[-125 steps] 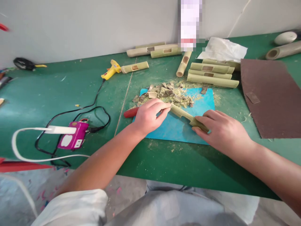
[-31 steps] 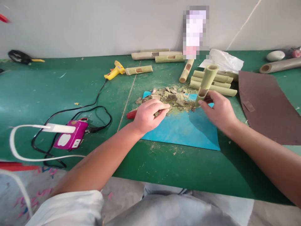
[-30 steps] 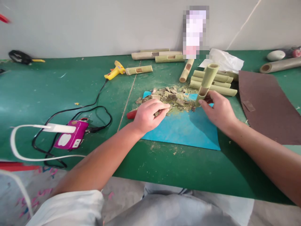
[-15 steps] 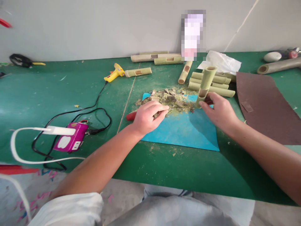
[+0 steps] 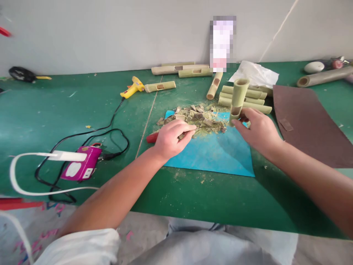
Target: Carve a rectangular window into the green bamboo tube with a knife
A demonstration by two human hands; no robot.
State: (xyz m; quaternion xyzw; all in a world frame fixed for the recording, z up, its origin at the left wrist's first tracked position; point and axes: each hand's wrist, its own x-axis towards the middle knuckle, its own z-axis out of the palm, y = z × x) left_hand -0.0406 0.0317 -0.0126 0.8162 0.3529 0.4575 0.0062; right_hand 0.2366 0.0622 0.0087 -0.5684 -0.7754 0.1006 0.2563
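My right hand [image 5: 259, 129] grips the lower end of a green bamboo tube [image 5: 238, 96], thumb on the near side. The tube stands nearly upright over the blue mat's [image 5: 215, 154] right part, with its open top up and a notch cut in its side. My left hand [image 5: 173, 138] is closed in a pinch at the near edge of a pile of bamboo chips and shavings [image 5: 202, 116]. What its fingers hold, if anything, is hidden. A red handle-like piece [image 5: 152, 137] shows just left of that hand, partly covered by it.
Several cut bamboo tubes [image 5: 242, 105] lie stacked behind my right hand, near white plastic [image 5: 255, 73]. A brown sheet [image 5: 311, 125] lies right. A yellow glue gun [image 5: 132, 87] trails its cord to a purple power strip [image 5: 82, 162]. A blurred-out phone-like panel [image 5: 223, 42] leans at the wall.
The view has shifted slightly. The bamboo tube in my right hand looks a little more upright. My left hand stays in its pinch beside the chips.
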